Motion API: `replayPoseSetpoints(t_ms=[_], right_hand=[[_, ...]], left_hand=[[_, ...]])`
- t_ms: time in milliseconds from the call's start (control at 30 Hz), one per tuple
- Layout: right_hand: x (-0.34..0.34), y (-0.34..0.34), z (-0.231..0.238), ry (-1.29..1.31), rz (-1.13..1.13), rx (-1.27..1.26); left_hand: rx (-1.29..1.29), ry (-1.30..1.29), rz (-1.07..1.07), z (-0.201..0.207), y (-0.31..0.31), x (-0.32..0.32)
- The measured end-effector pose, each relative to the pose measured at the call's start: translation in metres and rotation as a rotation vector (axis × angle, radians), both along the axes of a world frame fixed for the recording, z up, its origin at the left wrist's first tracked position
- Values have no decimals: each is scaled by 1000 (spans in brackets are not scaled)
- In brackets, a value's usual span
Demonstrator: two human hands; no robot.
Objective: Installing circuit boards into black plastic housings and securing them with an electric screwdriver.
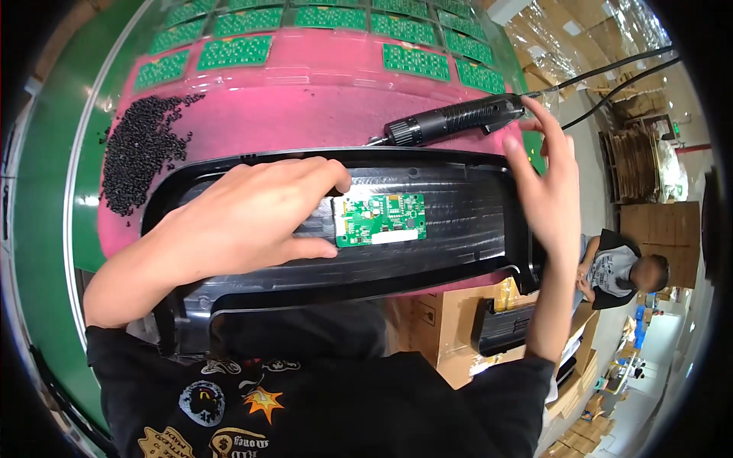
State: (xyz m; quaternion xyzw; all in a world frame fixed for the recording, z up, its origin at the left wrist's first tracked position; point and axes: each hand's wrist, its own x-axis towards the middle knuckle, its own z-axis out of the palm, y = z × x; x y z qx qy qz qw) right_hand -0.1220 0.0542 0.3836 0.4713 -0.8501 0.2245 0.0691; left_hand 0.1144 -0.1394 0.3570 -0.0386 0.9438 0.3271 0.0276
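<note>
A long black plastic housing [466,221] lies in front of me, its hollow side facing up. Inside it, near the middle, rests a green circuit board [382,219] with a white connector at its left end. My left hand [263,206] reaches over the housing, thumb and forefinger apart beside that connector end. At the far right edge of the housing is my right hand [548,179], fingers spread and holding nothing. Its fingertips are close to the rear end of a black electric screwdriver [458,120], which lies behind the housing with its bit pointing left.
A heap of small black screws [141,149] lies on the pink mat [267,114] at left. Farther back, clear trays [328,79] carry several green boards. The screwdriver's cable [611,72] runs off right. Cardboard boxes [427,336], another black housing [504,327] and a seated person [615,273] are at right.
</note>
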Motion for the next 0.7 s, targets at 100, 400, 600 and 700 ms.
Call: replayPoseSetpoints(t_ms=[100,400,600,700], right_hand=[[-61,-5,-10,-368,-11,152],[11,-77,-20,-866,258,-916],[31,-91,-10,-1390,395,-934],[44,-76,16,-1307,375,-1133]], left_hand=[[17,30,-39,3,1,0],[41,160,-25,-3,0,5],[71,233,15,-1,-3,6],[141,295,54,-4,-1,2]])
